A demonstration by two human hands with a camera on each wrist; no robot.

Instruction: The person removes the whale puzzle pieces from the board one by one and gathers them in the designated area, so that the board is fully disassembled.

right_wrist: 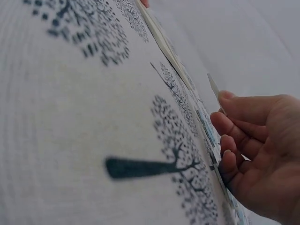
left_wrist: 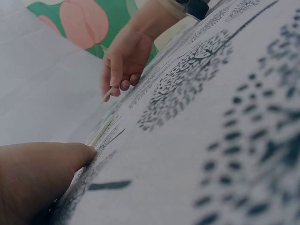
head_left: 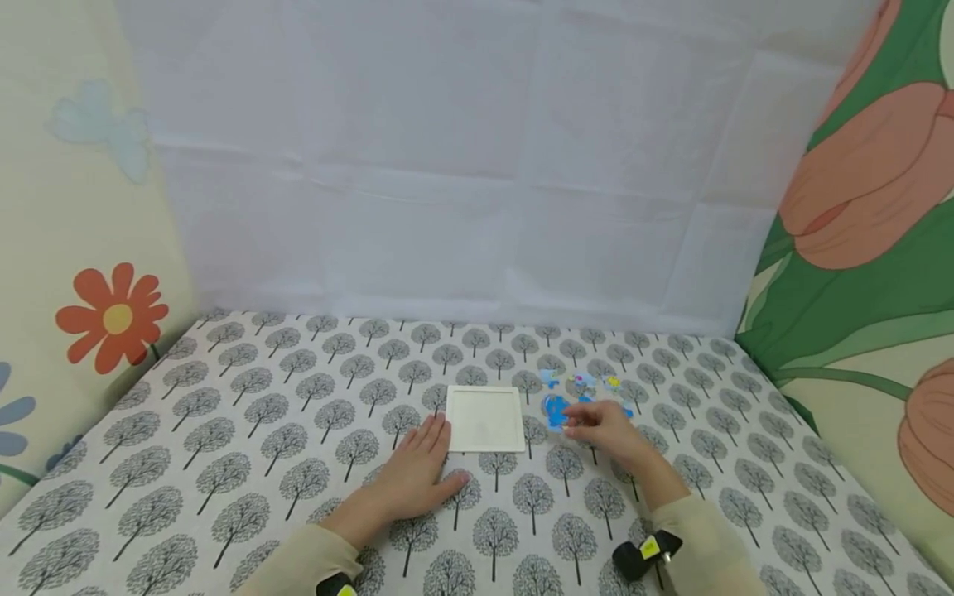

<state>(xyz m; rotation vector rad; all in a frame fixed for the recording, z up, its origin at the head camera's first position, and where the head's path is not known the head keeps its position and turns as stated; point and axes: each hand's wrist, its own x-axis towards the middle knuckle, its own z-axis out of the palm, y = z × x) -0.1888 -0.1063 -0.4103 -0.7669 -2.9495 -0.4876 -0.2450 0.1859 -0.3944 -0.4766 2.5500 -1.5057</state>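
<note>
A square white puzzle frame (head_left: 486, 420) lies flat on the table, its inside plain white. My left hand (head_left: 413, 476) rests palm down with straight fingers, the fingertips touching the frame's left edge. To the right of the frame, my right hand (head_left: 607, 430) is raised just above the cloth. Between its thumb and forefinger it pinches a thin puzzle piece (right_wrist: 213, 85), seen edge-on, so its picture side is hidden. Near and partly under this hand lie blue puzzle pieces (head_left: 555, 410). Behind them sit several smaller pieces, one with a yellow mark (head_left: 613, 382).
A white cloth (head_left: 298, 447) printed with grey trees covers the table. A white sheet (head_left: 447, 165) hangs along the back. Flower-patterned panels (head_left: 857, 248) stand at both sides. Each wrist wears a dark camera strap (head_left: 647, 556).
</note>
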